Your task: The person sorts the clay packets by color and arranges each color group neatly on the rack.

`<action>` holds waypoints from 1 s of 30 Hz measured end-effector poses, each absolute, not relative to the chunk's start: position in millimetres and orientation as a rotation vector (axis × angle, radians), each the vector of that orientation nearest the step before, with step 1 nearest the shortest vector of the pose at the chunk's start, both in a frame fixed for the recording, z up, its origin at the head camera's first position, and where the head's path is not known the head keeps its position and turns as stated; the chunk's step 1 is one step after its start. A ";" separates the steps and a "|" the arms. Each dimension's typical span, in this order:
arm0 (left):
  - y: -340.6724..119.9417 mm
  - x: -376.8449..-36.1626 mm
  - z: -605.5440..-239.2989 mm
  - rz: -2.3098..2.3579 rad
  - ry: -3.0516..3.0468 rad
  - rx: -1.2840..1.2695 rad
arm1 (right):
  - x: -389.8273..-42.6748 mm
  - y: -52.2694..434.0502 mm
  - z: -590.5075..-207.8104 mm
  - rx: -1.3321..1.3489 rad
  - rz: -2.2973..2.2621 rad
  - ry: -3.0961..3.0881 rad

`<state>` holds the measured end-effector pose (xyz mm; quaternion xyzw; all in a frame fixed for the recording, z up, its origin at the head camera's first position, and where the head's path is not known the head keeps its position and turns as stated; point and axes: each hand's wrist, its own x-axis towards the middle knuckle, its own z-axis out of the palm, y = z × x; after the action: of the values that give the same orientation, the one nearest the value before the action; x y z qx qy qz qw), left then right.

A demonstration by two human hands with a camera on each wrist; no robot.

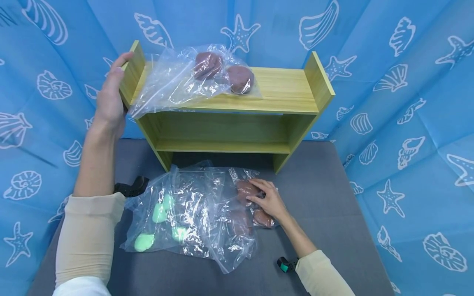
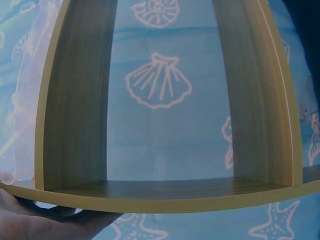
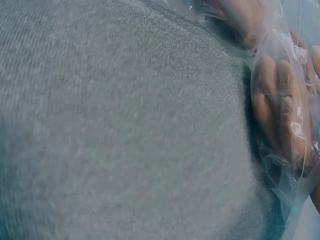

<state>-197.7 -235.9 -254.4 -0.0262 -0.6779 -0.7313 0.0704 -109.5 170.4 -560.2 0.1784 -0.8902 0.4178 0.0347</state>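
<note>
My left hand (image 1: 111,96) rests against the outside of the left side panel of a light wooden shelf (image 1: 222,146), its fingers reaching up along the panel's top. In the left wrist view part of this hand (image 2: 45,225) shows below the panel. Down on the table, my right hand (image 1: 270,200) pinches a rounded reddish-brown lump (image 1: 246,191) through a clear plastic bag (image 1: 229,246), thumb and fingertips on either side. Another brown lump (image 1: 263,218) lies just under the hand. The right wrist view shows clear plastic (image 3: 285,172) round brown shapes at its right edge.
A clear zip bag (image 1: 174,88) with brown lumps (image 1: 240,79) lies on the top board, overhanging its front. Left on the grey table (image 1: 314,197), another clear bag (image 1: 189,193) holds several pale green lumps (image 1: 144,241). A blue seashell curtain (image 1: 403,123) surrounds the table.
</note>
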 end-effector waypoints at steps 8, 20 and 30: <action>-235.1 -198.3 -254.9 -2.187 -2.054 -0.079 | -111.5 170.7 -555.0 0.474 1.348 -2.607; -235.8 -196.8 -253.0 -2.223 -2.016 -0.076 | -105.2 168.6 -528.0 0.422 1.480 -2.428; -234.4 -197.6 -252.1 -2.244 -1.998 -0.062 | -95.4 166.9 -480.8 0.495 1.517 -2.298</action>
<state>-197.6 -234.4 -252.1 -0.0205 -0.6634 -0.7449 0.0681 -95.4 166.9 -480.8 0.1743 -0.8093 0.5342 0.1709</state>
